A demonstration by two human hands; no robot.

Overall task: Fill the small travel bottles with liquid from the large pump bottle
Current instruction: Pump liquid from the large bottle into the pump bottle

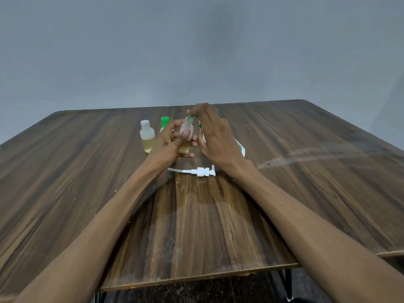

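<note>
My left hand (172, 139) grips a small clear travel bottle (186, 131) with yellowish liquid in its lower part and an open neck. My right hand (213, 136) pinches a green cap (192, 116) just above and beside that neck. Behind my right hand stands the large white pump bottle (240, 147), mostly hidden. Its white pump head (202, 171) with the dip tube lies on the wooden table (306, 171) near my wrists. A white-capped travel bottle (147, 136) with yellow liquid and a green-capped bottle (164, 122) stand to the left.
The table's near edge (196, 278) runs across below my forearms, with dark floor and black legs under it. A pale smear (317, 153) marks the table at the right. A grey wall rises behind the far edge.
</note>
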